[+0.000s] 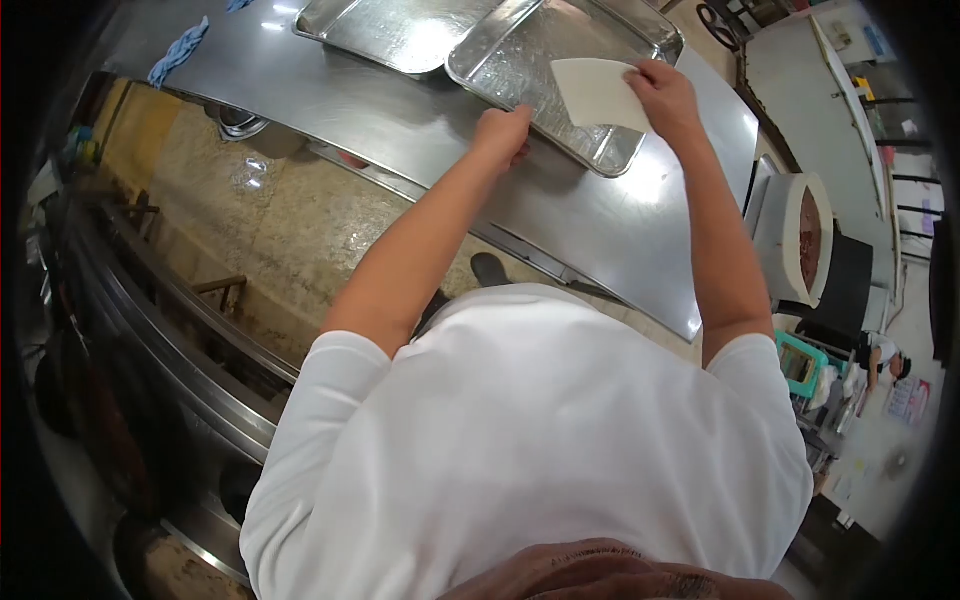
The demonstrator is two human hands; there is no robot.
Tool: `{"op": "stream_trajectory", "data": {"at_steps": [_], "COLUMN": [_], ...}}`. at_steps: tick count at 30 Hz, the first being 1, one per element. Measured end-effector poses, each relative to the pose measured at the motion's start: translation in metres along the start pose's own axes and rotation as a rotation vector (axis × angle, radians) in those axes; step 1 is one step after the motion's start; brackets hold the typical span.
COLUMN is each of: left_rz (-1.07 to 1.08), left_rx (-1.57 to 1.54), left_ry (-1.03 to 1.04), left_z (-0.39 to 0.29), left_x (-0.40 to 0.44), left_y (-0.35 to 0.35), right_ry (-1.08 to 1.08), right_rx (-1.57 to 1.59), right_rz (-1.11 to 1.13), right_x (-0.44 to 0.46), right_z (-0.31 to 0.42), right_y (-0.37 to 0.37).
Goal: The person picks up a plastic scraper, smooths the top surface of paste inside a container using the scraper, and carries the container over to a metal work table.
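My right hand is closed on one edge of a pale bowl scraper, a flat curved sheet held over the near metal tray. The near rim of that tray is in the fingers of my left hand, which are curled and partly hidden. The tray's inside looks wet and shiny. A second metal tray lies beside it to the left, their edges close together.
Both trays rest on a steel table. A blue cloth lies at its left end. On the right stands a white tub with dark reddish contents. Another person is farther right. The floor looks wet.
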State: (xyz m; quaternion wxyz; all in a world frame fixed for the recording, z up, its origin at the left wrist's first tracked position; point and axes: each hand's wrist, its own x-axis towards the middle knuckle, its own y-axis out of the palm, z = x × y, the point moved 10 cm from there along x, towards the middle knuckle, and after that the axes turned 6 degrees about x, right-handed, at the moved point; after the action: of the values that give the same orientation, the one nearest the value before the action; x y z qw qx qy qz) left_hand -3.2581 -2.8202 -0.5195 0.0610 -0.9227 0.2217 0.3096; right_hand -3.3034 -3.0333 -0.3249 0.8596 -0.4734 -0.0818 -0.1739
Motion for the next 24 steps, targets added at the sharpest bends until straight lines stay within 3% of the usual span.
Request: {"op": "stream_trajectory", "data": {"at_steps": [3,6,8,10,12,16,18,19,24], "left_rz": [-0.100,-0.041,-0.096,-0.180,-0.213,-0.344,-0.364,-0.337,-0.208], "left_rx": [-0.003,-0.103,-0.153,-0.193,-0.355,-0.364,-0.358,-0.379,-0.410], "left_ry": [0.073,-0.047,-0.046,0.012,0.028,0.050,-0.011,-0.016,0.064], "left_z": [-0.002,0.023,0.040,0.046,0.037,0.032,0.026,0.025,0.000], "left_x": [0.008,0.002,-0.015,-0.025,-0.053,-0.069,-0.080,-0.077,-0.077], "left_y": [-0.006,-0.006,-0.016,-0.030,-0.029,-0.052,-0.055,-0.057,-0.049], "right_ry": [0.114,0.252,0.386,0.397,0.571,0.698,0.803,0.854,1.187], "right_rx": [0.026,0.002,0.228,0.284,0.640,0.702,0.567,0.488,0.572], "right_rz": [-0.086,-0.111,-0.313,-0.356,-0.484,-0.556,-0.517,-0.524,-0.579], "right_x": [-0.007,-0.015,-0.028,-0.035,-0.066,-0.122,-0.158,-0.179,-0.292], "right_z": [-0.018,-0.027,-0.061,-0.119,-0.152,-0.222,-0.272,-0.267,-0.376], "right_y": [-0.038,-0.085,-0.117,-0.133,-0.143,-0.168,-0.182,-0.191,-0.193]}}
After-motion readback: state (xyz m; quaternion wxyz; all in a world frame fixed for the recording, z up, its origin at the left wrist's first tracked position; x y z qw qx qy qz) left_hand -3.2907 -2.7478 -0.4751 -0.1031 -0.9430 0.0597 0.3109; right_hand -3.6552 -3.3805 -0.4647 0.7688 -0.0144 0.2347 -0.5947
